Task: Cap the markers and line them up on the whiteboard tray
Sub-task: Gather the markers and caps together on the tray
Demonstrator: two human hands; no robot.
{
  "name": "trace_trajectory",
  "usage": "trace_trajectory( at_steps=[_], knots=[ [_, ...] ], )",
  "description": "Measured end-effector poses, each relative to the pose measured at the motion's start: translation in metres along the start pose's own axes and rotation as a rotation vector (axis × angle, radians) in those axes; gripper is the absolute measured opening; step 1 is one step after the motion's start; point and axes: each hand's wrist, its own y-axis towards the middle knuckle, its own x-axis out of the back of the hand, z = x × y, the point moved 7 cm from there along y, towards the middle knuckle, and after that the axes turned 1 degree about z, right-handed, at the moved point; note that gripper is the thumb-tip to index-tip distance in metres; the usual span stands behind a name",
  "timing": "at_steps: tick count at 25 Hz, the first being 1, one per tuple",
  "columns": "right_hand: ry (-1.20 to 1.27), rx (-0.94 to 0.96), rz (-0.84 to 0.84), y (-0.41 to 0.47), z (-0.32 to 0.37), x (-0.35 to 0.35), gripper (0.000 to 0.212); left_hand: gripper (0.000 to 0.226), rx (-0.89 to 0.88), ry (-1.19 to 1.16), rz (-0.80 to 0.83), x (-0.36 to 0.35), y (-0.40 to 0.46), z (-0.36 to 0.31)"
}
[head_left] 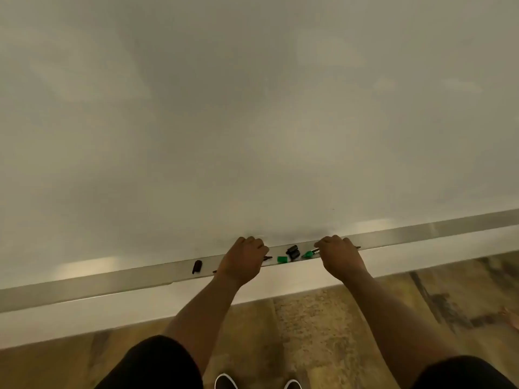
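Both hands are down on the metal whiteboard tray, which runs along the foot of the blank whiteboard and slopes up toward the right. The left hand is curled over a dark marker; its fingers are folded narrow around the barrel, with one end poking out to the right of the knuckles and a thin tip showing at the left by the wrist. The right hand is closed the same way over a green marker, whose green end and black-and-white label stick out to the left of the hand, and a dark tip shows past it on the right.

Between the two hands, loose on the tray, lie a green cap and, just right of it, a black cap sitting at a slant. Another black cap lies alone on the tray to the left of the left hand, well apart from the rest.

Below the tray is a patterned carpet floor, and the toes of dark shoes show at the near edge.
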Motion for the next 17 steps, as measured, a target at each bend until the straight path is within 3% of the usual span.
trace_trajectory(
  at_steps=[8, 12, 17],
  knots=[
    [-0.011, 0.115, 0.029, 0.025, -0.013, -0.016, 0.039, 0.031, 0.036, -0.023, 0.218, -0.034, 0.043, -0.042],
    [-0.021, 0.235, 0.037, 0.034, -0.009, -0.030, 0.036, 0.024, 0.125, -0.002, 0.343, -0.045, 0.053, -0.049],
    [-0.039, 0.328, 0.040, 0.040, -0.008, -0.043, 0.032, 0.017, 0.187, -0.006, 0.290, -0.062, 0.058, -0.052]
  ],
)
